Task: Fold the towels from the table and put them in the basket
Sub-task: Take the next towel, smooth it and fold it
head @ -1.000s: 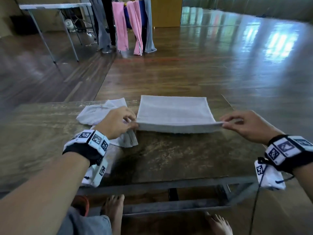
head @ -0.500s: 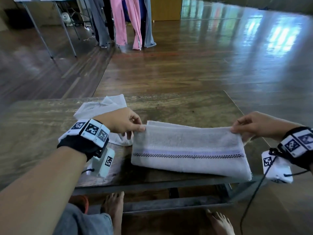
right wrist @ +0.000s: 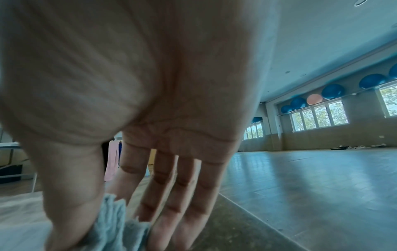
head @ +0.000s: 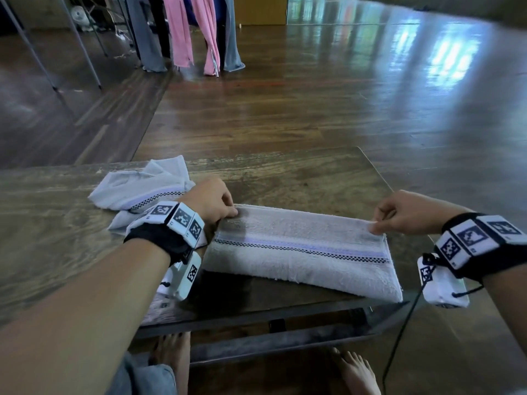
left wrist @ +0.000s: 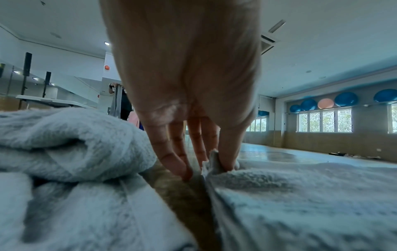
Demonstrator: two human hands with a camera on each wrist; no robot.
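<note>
Pinching nubby, seemingly doubled towel (head: 299, 252) corners

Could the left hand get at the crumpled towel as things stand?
Probably yes, once it lets go. The left hand pinches a corner of the folded towel, and the crumpled towel lies right beside it on the table, nothing between them.

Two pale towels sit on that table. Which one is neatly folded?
The striped towel nearest the person, pinched at its far corners by both hands, lies flat and folded. The other towel, behind the left hand, is crumpled.
</note>
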